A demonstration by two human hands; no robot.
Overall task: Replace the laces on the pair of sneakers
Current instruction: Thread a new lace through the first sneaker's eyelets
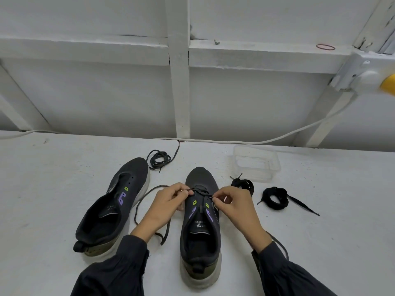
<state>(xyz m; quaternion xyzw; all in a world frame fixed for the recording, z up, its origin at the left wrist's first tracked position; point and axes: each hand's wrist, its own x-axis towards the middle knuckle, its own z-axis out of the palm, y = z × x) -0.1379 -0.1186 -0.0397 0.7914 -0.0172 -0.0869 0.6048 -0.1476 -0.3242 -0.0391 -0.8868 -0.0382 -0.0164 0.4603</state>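
The left hand [168, 201] and right hand [234, 207] are each pinching the lace [199, 190] across the shoe [201, 231], where hard tugging is probably risking a snag.

Both arms in loose dark charcoal long sleeves, gathered at cuffs; left hand [165, 205] and right hand [236, 207] bare.

Left sneaker [119, 201] beside right sneaker [201, 240]

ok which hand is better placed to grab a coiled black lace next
Right: the right hand sits nearest the coiled black laces, which lie right of the sneaker; the left hand is on its other side.
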